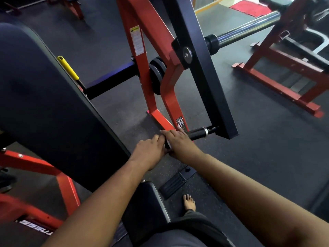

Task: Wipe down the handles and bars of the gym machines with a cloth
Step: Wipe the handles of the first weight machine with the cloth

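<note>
Both hands were on the black handle [195, 133] sticking out from the foot of the black lever arm [204, 68]. Left hand [149, 150] curled round the handle's near end. Right hand [179, 141] lay over it just lever-side of the left, fingers fairly straight; grip underneath hidden. No cloth visible, possibly under the palms, can't tell. Judged: this handle in progress. Yellow handle [68, 68] and chrome bar [249, 29], well beyond the lever arm, probably still to do.
</note>
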The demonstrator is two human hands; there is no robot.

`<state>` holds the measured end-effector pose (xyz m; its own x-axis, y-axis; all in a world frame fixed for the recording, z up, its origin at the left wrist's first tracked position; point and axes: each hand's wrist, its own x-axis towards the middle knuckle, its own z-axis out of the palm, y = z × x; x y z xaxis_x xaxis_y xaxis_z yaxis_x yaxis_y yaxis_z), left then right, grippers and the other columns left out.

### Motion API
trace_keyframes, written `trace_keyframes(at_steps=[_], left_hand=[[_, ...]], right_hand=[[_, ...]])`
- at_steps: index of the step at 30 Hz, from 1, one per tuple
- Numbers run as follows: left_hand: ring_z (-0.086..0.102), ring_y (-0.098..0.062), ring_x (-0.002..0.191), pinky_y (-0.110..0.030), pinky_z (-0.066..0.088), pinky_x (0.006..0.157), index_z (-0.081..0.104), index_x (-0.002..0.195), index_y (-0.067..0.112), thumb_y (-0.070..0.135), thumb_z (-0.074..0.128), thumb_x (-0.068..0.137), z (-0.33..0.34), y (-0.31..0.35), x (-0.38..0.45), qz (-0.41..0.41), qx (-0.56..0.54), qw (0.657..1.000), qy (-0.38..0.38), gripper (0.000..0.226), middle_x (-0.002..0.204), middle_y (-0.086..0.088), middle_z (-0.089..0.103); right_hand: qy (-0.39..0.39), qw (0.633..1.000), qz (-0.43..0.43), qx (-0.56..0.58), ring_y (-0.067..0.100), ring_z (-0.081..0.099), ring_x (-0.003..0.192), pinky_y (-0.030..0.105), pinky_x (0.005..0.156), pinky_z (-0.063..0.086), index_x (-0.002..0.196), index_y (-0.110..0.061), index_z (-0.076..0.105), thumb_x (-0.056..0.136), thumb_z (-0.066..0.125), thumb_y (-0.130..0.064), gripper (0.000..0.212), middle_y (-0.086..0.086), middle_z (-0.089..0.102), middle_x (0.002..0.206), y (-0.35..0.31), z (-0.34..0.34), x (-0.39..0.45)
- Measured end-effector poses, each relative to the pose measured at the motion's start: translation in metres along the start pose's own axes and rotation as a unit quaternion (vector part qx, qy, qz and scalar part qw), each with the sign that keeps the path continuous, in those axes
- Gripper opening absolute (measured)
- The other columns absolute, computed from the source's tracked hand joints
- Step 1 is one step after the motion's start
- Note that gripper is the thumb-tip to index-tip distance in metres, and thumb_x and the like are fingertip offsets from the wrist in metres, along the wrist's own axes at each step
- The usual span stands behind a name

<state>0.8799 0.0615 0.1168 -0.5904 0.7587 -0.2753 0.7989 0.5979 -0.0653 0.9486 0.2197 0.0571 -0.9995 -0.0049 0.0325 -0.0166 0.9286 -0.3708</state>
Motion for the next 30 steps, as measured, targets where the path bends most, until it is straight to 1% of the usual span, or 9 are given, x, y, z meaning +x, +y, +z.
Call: trace_keyframes(at_steps=[6,13,17,19,22,23,25,27,30], left_hand=[[0.062,-0.024,0.113,-0.038,0.04,0.074,0.007,0.163,0.015,0.051,0.025,0.11,0.013,-0.006,-0.012,-0.003,0.022,0.999,0.032,0.066,0.155,-0.004,0.042],[0.045,-0.019,0.139,-0.038,0.045,0.098,-0.004,0.164,0.017,0.044,0.026,0.111,0.012,-0.005,-0.021,-0.002,-0.05,0.998,0.045,0.067,0.169,0.0,0.018],[0.036,-0.019,0.147,-0.038,0.044,0.103,-0.005,0.164,0.018,0.043,0.025,0.111,0.012,-0.007,-0.02,0.012,-0.057,0.997,0.057,0.066,0.173,0.0,0.006],[0.033,-0.018,0.149,-0.038,0.043,0.105,-0.004,0.164,0.018,0.043,0.025,0.112,0.013,-0.009,-0.019,0.019,-0.053,0.996,0.062,0.065,0.173,0.001,0.005],[0.035,-0.019,0.148,-0.037,0.044,0.102,-0.004,0.164,0.019,0.04,0.024,0.112,0.016,-0.009,-0.021,0.027,-0.045,0.996,0.077,0.062,0.172,0.001,0.009],[0.036,-0.019,0.147,-0.037,0.044,0.102,-0.004,0.164,0.02,0.039,0.024,0.113,0.017,-0.009,-0.023,0.029,-0.045,0.995,0.082,0.062,0.172,0.001,0.01],[0.037,-0.019,0.147,-0.037,0.044,0.103,-0.005,0.164,0.02,0.036,0.024,0.113,0.019,-0.007,-0.026,0.033,-0.05,0.994,0.092,0.061,0.172,0.001,0.009],[0.036,-0.018,0.148,-0.037,0.042,0.107,-0.008,0.164,0.02,0.033,0.025,0.114,0.019,-0.006,-0.029,0.035,-0.065,0.993,0.094,0.062,0.173,0.001,0.004],[0.031,-0.016,0.151,-0.037,0.041,0.108,-0.012,0.163,0.021,0.032,0.026,0.114,0.02,-0.006,-0.03,0.033,-0.08,0.992,0.095,0.063,0.173,0.004,-0.004]], right_hand=[[-0.025,0.99,0.09,-0.106,0.03,0.053,0.128,0.066,0.123,0.01,0.148,-0.025,0.043,0.101,0.053,-0.022,0.048,0.005,0.056,0.132,0.026,-0.014,-0.015],[0.034,0.998,0.002,-0.052,0.023,0.035,0.15,0.061,0.125,0.013,0.156,-0.02,0.036,0.097,0.05,-0.041,0.064,0.003,0.044,0.156,-0.005,0.003,-0.016],[0.057,0.994,-0.084,-0.046,0.016,0.022,0.156,0.043,0.128,0.014,0.163,-0.021,0.024,0.099,0.052,-0.006,0.072,-0.001,0.026,0.169,0.022,-0.005,-0.035],[0.079,0.987,-0.105,-0.089,0.016,0.019,0.157,0.042,0.128,0.014,0.164,-0.02,0.022,0.099,0.045,-0.008,0.07,-0.003,0.021,0.17,0.033,-0.001,-0.052],[0.175,0.982,0.014,-0.065,0.019,0.025,0.156,0.044,0.127,0.02,0.161,-0.022,0.03,0.106,0.035,-0.017,0.056,-0.002,0.031,0.166,0.042,0.016,-0.079],[0.235,0.966,0.112,0.015,0.018,0.028,0.155,0.043,0.126,0.023,0.159,-0.021,0.037,0.11,0.033,-0.021,0.049,-0.001,0.037,0.164,0.039,0.021,-0.085],[0.352,0.849,0.317,0.235,0.014,0.032,0.152,0.035,0.125,0.027,0.154,-0.019,0.047,0.113,0.037,-0.03,0.043,0.0,0.043,0.16,0.027,0.022,-0.085],[0.361,0.743,0.419,0.376,0.014,0.03,0.153,0.025,0.123,0.023,0.154,-0.018,0.046,0.111,0.041,-0.03,0.045,0.001,0.04,0.162,0.008,0.018,-0.068],[0.329,0.754,0.417,0.387,0.017,0.017,0.156,0.024,0.122,0.015,0.159,-0.021,0.037,0.111,0.042,-0.023,0.048,0.003,0.023,0.169,-0.019,0.024,-0.041]])
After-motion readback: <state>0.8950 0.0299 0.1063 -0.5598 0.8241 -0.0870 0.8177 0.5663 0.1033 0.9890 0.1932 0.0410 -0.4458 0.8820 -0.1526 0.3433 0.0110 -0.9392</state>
